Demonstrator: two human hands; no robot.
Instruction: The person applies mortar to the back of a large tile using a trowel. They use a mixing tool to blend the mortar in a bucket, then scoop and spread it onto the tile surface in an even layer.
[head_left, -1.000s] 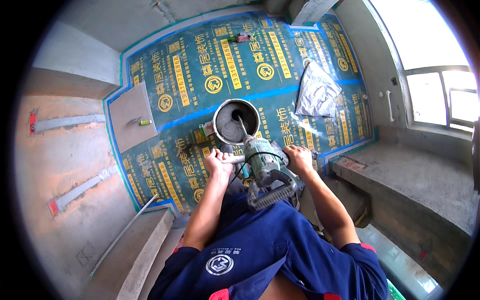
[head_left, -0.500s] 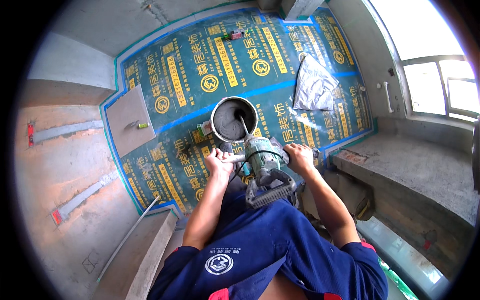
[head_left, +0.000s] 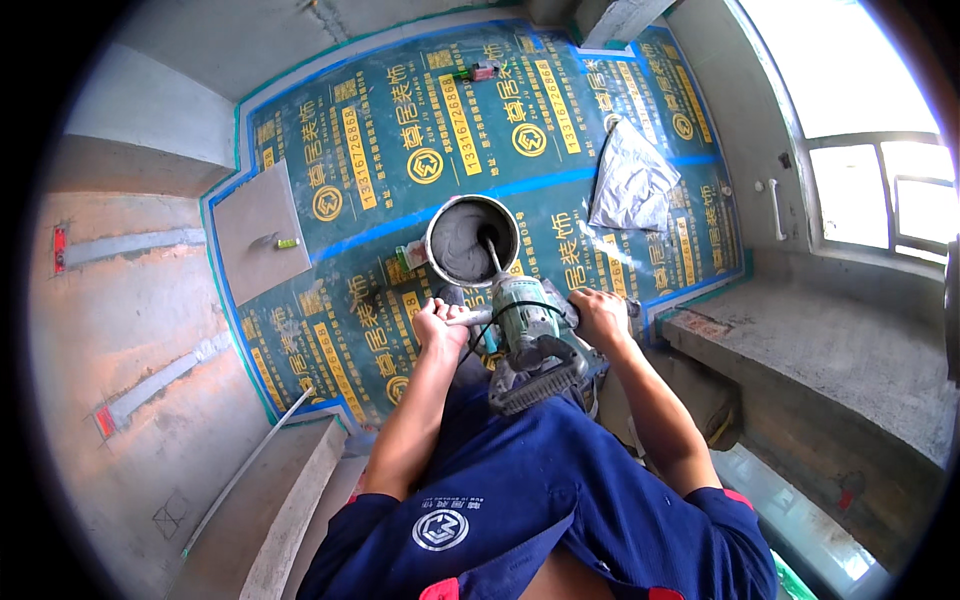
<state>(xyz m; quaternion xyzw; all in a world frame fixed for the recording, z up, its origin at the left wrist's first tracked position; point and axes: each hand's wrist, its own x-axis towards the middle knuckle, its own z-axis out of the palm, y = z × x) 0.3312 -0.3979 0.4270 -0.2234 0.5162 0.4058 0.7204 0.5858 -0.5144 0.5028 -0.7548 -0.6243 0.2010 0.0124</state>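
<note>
Inside a round, pale-rimmed bucket (head_left: 430,245) of grey mix (head_left: 462,240): I've got a pale-green power mixer's (head_left: 525,325) metal shaft (head_left: 495,261). Left hand (head_left: 438,325) clenched on its pale side handle (head_left: 472,318), right hand (head_left: 600,318) grasping opposite handle (head_left: 632,308).

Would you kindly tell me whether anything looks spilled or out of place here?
Possibly: a pale streak marks the green floor covering by the crumpled silvery bag, perhaps spilled powder or just glare. Nothing else stands out.

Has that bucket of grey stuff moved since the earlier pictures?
No; the bucket shows no visible shift either way against the blue tape stripe.
</note>
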